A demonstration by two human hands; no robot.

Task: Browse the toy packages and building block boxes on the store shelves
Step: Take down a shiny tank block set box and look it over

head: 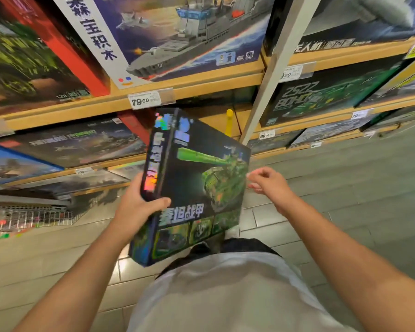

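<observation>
One building block box (197, 183), dark, printed with a green tank, held off the shelves at the centre of view, tilted with its top toward 12 o'clock.

- Left hand (139, 207): fingers wrapped round the box's left edge near the lower half, thumb lying on the front face. Sole support.
- Right hand (268, 183): at 3 o'clock of the box, just beside its right edge, not clearly touching; fingers loosely curled, holding nothing.
- Shelves (192, 80): wooden, stocked with further boxes; warship box (177, 32) at 12 o'clock, price tag (144, 99) below it.
- Step in hand, by judgement: examining the front panel.
- Handling advice: bring the right fingers onto the free edge so the wide box does not twist from a one-sided grip; keep the face square to the eyes, and turn it slowly if reading the spine.
</observation>
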